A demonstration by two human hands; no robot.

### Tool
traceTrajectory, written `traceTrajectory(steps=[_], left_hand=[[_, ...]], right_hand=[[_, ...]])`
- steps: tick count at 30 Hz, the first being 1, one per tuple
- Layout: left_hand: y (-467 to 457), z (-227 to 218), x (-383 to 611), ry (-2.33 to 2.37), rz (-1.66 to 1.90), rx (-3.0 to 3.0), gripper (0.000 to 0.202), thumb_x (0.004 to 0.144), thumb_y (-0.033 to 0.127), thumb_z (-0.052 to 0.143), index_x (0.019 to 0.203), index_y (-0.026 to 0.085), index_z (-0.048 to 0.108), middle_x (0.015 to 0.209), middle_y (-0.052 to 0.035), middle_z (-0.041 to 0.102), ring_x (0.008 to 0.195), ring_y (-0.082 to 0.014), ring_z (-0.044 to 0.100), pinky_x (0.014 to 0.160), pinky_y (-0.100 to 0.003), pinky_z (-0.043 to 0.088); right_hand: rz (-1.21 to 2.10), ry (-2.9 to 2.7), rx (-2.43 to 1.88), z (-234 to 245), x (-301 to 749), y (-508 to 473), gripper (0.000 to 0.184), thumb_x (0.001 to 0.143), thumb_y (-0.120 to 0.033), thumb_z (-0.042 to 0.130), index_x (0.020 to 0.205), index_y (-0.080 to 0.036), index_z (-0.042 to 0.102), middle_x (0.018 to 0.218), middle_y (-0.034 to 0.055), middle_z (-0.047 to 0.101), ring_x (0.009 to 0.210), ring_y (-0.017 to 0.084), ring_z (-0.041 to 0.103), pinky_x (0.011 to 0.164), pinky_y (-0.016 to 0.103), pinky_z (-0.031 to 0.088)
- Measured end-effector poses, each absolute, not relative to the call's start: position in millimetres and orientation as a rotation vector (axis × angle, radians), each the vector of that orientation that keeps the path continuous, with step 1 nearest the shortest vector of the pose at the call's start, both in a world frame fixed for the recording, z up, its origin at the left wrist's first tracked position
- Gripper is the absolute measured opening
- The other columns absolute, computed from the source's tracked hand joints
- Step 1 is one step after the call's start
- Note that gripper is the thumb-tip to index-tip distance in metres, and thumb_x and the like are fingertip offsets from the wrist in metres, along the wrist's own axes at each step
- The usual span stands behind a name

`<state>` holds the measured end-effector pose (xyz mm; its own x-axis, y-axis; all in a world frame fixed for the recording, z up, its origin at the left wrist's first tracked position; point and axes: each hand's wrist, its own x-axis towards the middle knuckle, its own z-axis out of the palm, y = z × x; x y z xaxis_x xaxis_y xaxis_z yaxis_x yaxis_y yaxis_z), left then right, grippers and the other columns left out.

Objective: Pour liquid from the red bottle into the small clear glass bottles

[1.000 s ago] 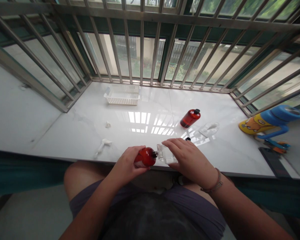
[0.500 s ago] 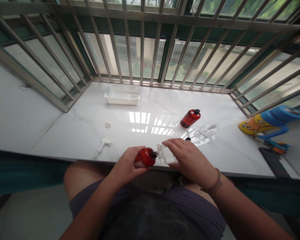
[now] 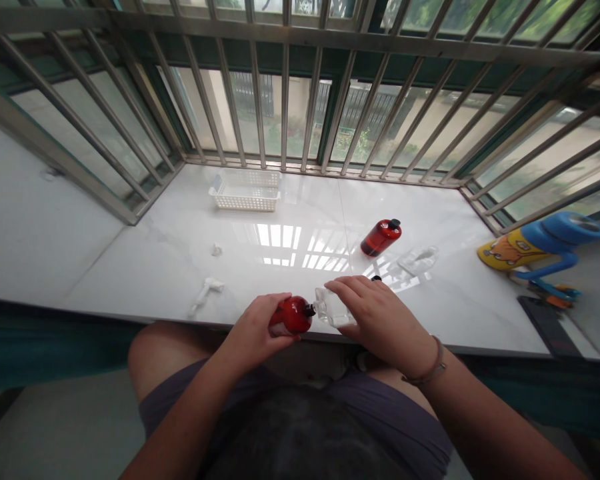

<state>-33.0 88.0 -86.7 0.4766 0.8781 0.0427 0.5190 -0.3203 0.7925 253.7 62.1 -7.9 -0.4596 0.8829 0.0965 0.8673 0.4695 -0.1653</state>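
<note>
My left hand (image 3: 257,328) is wrapped round a red bottle (image 3: 296,315), tilted so that its dark neck points right. Facing it is a clear bottle (image 3: 331,308), which my right hand (image 3: 377,319) grips from above and behind. The two necks meet end to end; whether liquid passes between them cannot be made out. Just beyond my right fingers a small black cap (image 3: 376,279) shows in part. A second red bottle (image 3: 380,238) with a black top stands farther back on the white counter (image 3: 145,267).
A white perforated basket (image 3: 245,200) sits near the window bars (image 3: 285,113). Crumpled tissue (image 3: 207,293) and a smaller scrap (image 3: 217,249) lie left. Right are a clear plastic wrapper (image 3: 419,260), a yellow and blue drinking bottle (image 3: 535,243) and a dark phone (image 3: 547,327).
</note>
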Motion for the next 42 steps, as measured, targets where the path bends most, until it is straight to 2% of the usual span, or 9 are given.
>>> traceTrajectory(steps=[9, 42], left_hand=[[87.9, -86.5, -33.1, 1.152, 0.617, 1.983, 0.078, 0.077, 0.029, 0.096, 0.147, 0.029, 0.061, 0.142, -0.0096, 0.071, 0.131, -0.0341, 0.067, 0.114, -0.053, 0.055], [87.5, -92.2, -33.4, 1.148, 0.62, 1.974, 0.079, 0.076, 0.027, 0.096, 0.147, 0.029, 0.061, 0.141, -0.0092, 0.072, 0.131, -0.0343, 0.067, 0.114, -0.052, 0.055]], right_hand=[[0.136, -2.567, -1.536, -7.1, 253.9, 61.5, 0.072, 0.082, -0.009, 0.082, 0.147, -0.023, 0.054, 0.141, 0.0136, 0.07, 0.125, 0.037, 0.067, 0.098, 0.055, 0.058], [0.109, -2.594, -1.541, -3.7, 251.6, 62.2, 0.072, 0.08, -0.008, 0.084, 0.144, -0.024, 0.056, 0.138, 0.0121, 0.07, 0.122, 0.036, 0.067, 0.096, 0.053, 0.058]])
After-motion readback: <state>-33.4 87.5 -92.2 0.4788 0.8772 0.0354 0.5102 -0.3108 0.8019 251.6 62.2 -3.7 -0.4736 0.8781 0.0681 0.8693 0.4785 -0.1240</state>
